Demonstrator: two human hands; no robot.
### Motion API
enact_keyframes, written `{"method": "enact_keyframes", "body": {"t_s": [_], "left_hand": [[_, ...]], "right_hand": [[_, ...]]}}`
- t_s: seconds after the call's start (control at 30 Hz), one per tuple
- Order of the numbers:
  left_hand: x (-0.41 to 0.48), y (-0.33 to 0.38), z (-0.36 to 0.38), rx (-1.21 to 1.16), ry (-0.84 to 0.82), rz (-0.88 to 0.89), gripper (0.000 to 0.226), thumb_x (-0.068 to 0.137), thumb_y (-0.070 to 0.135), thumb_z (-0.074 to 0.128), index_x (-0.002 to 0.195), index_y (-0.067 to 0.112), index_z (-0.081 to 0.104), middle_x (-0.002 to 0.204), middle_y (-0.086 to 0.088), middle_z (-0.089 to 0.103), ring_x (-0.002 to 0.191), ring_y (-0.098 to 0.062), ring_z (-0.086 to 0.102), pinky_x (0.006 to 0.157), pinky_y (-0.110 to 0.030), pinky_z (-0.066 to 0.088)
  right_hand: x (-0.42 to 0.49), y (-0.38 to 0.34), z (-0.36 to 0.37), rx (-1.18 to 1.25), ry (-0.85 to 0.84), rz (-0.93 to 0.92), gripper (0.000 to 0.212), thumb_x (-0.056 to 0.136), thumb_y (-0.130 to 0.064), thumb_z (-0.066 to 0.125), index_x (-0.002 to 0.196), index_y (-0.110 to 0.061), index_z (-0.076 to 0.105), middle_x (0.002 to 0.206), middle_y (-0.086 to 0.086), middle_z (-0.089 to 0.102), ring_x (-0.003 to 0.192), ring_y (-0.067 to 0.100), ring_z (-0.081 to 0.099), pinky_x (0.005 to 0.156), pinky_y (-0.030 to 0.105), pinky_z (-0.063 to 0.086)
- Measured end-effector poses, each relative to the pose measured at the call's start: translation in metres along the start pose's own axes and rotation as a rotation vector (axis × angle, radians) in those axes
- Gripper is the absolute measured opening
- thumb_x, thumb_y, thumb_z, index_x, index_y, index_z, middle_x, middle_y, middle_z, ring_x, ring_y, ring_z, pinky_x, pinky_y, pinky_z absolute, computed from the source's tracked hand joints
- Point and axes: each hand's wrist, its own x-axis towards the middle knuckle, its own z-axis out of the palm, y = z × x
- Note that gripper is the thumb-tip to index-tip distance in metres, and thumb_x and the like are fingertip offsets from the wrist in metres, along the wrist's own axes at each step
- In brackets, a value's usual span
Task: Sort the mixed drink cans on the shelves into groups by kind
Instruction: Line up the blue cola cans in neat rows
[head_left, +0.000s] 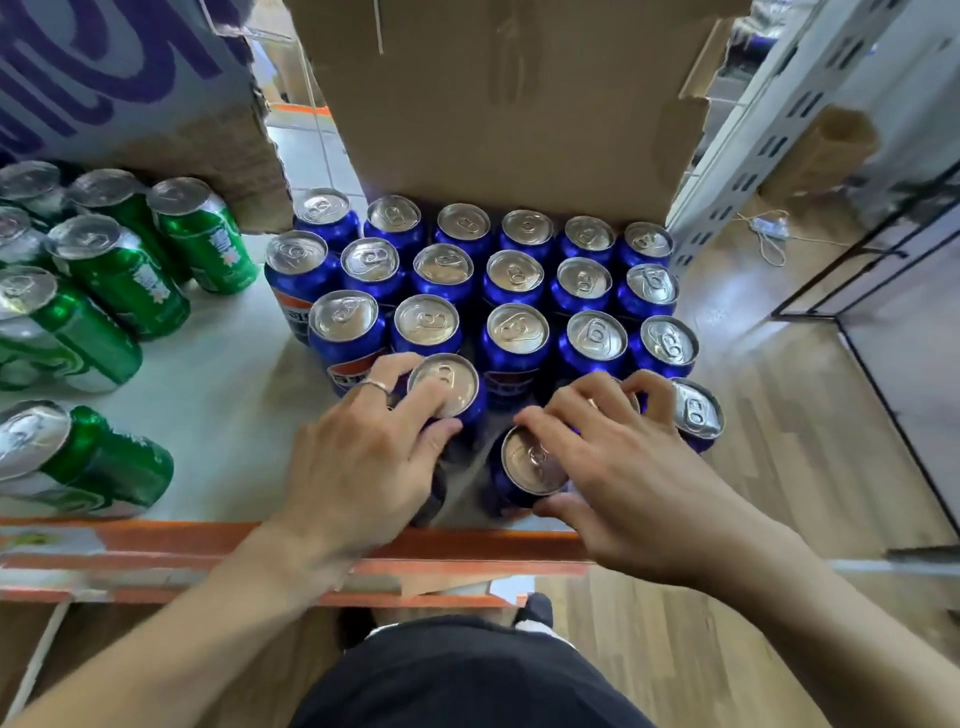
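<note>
Several blue cola cans (517, 330) stand upright in rows on the white shelf (218, 415). My left hand (363, 457) grips a blue can (444, 384) at the front of the group, fingers and thumb curled round its top. My right hand (618, 462) holds another blue can (530, 465) nearest the shelf edge, thumb below and fingers over its rim; its other fingers cover a can behind. Several green soda cans (119, 275) stand on the left, apart from the blue ones.
An open cardboard box (509, 104) stands behind the blue cans, and a printed purple-and-white box (114, 67) sits above the green cans. The shelf's orange front beam (208, 545) runs below my hands. A grey perforated upright (769, 119) rises at the right, over a wooden floor (779, 467).
</note>
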Motion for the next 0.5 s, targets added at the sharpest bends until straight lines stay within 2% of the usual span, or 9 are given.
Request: {"method": "enact_keyframes", "body": {"t_s": [0.13, 0.27, 0.33, 0.4, 0.5], "left_hand": [[-0.003, -0.019, -0.011, 0.045, -0.022, 0.043, 0.021, 0.089, 0.042, 0.056, 0.093, 0.022, 0.062, 0.111, -0.002, 0.057, 0.062, -0.033, 0.06, 0.041, -0.032, 0.044], [0.002, -0.029, -0.016, 0.015, -0.058, 0.092, 0.023, 0.088, 0.044, 0.058, 0.092, 0.022, 0.061, 0.11, 0.0, 0.056, 0.065, -0.029, 0.061, 0.044, -0.028, 0.039], [0.006, -0.031, -0.015, 0.006, -0.091, 0.135, 0.026, 0.088, 0.047, 0.056, 0.095, 0.022, 0.06, 0.112, 0.001, 0.056, 0.065, -0.027, 0.06, 0.048, -0.025, 0.033], [0.009, -0.034, -0.015, -0.018, -0.12, 0.158, 0.033, 0.086, 0.051, 0.054, 0.104, 0.023, 0.056, 0.117, 0.003, 0.056, 0.069, -0.026, 0.061, 0.051, -0.025, 0.033], [0.006, -0.044, -0.023, -0.057, -0.216, 0.143, 0.055, 0.082, 0.055, 0.059, 0.127, 0.028, 0.041, 0.131, 0.008, 0.05, 0.093, -0.024, 0.064, 0.06, -0.028, 0.039]], "right_hand": [[0.01, 0.001, 0.0, 0.068, 0.049, 0.119, 0.059, 0.078, -0.049, 0.058, 0.128, -0.021, 0.048, 0.108, -0.003, 0.052, 0.11, 0.023, 0.041, 0.093, 0.049, 0.033], [0.031, -0.002, 0.003, 0.092, 0.02, 0.239, 0.062, 0.079, -0.062, 0.051, 0.125, -0.02, 0.055, 0.099, -0.004, 0.054, 0.107, 0.024, 0.044, 0.091, 0.051, 0.031], [0.034, -0.005, 0.006, 0.126, 0.024, 0.264, 0.063, 0.079, -0.062, 0.053, 0.126, -0.021, 0.056, 0.099, -0.004, 0.054, 0.107, 0.024, 0.043, 0.091, 0.05, 0.03], [0.033, -0.008, 0.005, 0.169, 0.025, 0.275, 0.062, 0.08, -0.057, 0.059, 0.132, -0.024, 0.052, 0.107, -0.005, 0.055, 0.112, 0.023, 0.041, 0.092, 0.048, 0.029], [0.031, -0.007, 0.0, 0.27, -0.001, 0.367, 0.067, 0.077, -0.062, 0.063, 0.135, -0.034, 0.048, 0.116, -0.012, 0.054, 0.117, 0.017, 0.035, 0.096, 0.044, 0.027]]}}
